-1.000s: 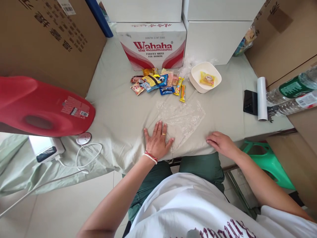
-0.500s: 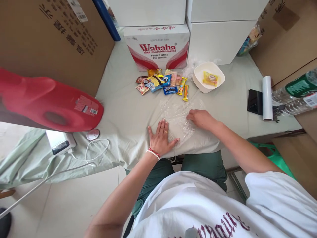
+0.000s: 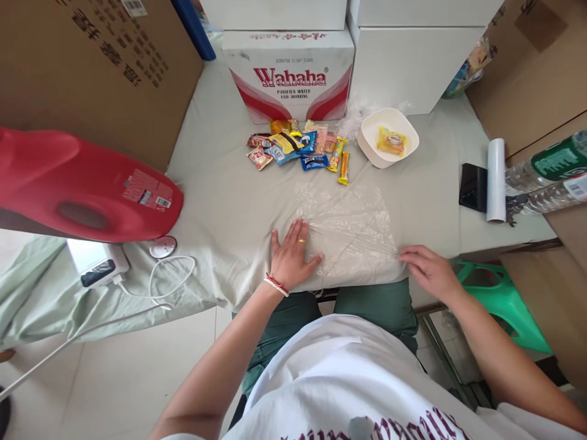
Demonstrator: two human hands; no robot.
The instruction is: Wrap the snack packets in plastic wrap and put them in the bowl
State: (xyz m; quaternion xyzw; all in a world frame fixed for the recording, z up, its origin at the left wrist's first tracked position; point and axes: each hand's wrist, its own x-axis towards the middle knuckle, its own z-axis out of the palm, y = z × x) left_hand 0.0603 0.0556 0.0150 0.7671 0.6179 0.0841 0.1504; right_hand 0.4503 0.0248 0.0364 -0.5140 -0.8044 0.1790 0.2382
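A crinkled sheet of clear plastic film (image 3: 351,229) lies spread on the cloth-covered table (image 3: 220,201) in front of me. My left hand (image 3: 292,255) rests flat with fingers apart, pressing on the film's left edge. At the film's lower right corner, my right hand (image 3: 428,270) pinches the plastic and holds it stretched. Beyond the film is a pile of wrapped snacks (image 3: 287,146). To the right of the pile, a white bowl (image 3: 367,143) holds one yellow packet (image 3: 391,142).
A Wahaha carton (image 3: 293,73) and white boxes (image 3: 403,67) line the back. At left are a red jug (image 3: 105,208) and a white power bank (image 3: 98,263) with a cable. A phone (image 3: 472,186), white roll (image 3: 496,180) and plastic bottles (image 3: 559,162) lie at right. Below stands a green stool (image 3: 509,305).
My right hand has moved right and toward me, pulling the film's corner, so the bunched sheet is now spread wider. My left hand stays nearly in place.
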